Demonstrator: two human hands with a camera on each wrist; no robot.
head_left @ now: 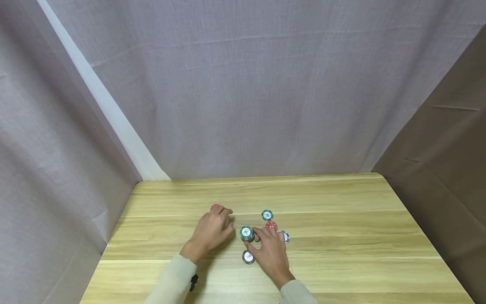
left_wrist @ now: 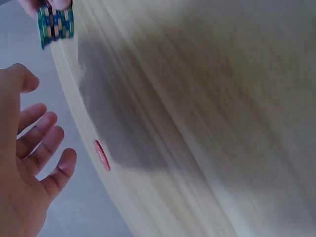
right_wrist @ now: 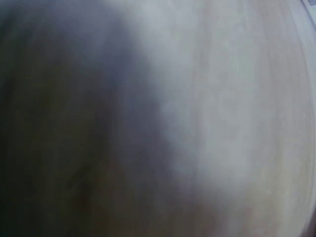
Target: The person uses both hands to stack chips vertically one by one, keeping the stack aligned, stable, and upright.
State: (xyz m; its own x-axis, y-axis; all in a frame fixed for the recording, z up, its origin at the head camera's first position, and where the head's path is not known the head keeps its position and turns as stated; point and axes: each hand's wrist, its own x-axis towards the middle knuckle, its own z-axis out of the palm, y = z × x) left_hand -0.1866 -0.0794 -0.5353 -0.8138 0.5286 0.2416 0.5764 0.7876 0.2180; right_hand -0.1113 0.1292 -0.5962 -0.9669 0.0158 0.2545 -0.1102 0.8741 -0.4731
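A short stack of poker chips (head_left: 247,233), topped by a green one, stands in the middle of the head view. My right hand (head_left: 270,252) grips its side between thumb and fingers. In the left wrist view the edges of the stacked chips (left_wrist: 56,23) show green, blue and black bands. My left hand (head_left: 213,228) is held to the left of the stack, apart from it, with loosely bent fingers around nothing. Just beyond it lies a red chip (head_left: 214,206), partly covered by that hand; this red chip (left_wrist: 101,155) also appears in the left wrist view.
On the wooden table (head_left: 341,270) lie a green chip (head_left: 267,215), a red chip (head_left: 271,226), a blue chip (head_left: 286,237) partly behind my right hand, and a black chip (head_left: 248,257) nearer me. Grey curtains (head_left: 235,93) surround the table. The right wrist view is blurred.
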